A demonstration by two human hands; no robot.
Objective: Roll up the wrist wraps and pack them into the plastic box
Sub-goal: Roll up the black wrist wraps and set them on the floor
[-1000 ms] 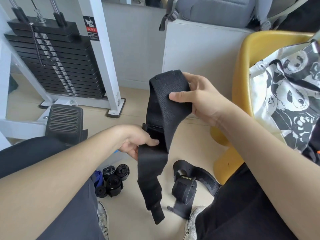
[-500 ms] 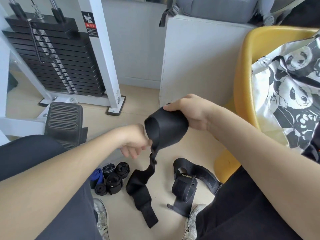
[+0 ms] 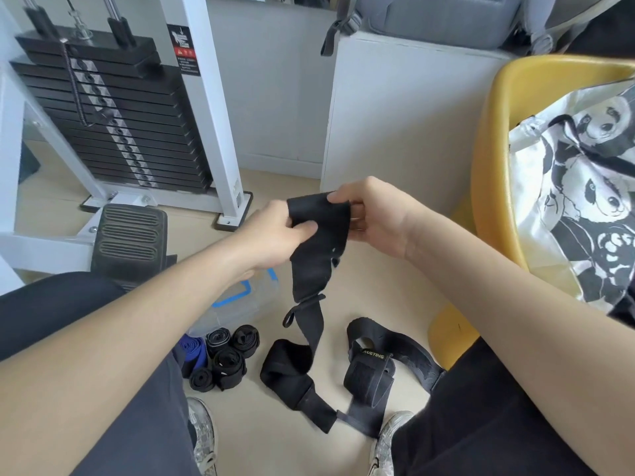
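pinching the top end of the black wrist wrap, the left hand and the right hand are holding it up while its tail is trailing on the floor. the rolling is probably just beginning; next this end is needing a tight inward turn, and the plastic box is lying under the left forearm.

Left hand moved up to wrist wrap top; tail bunched on floor
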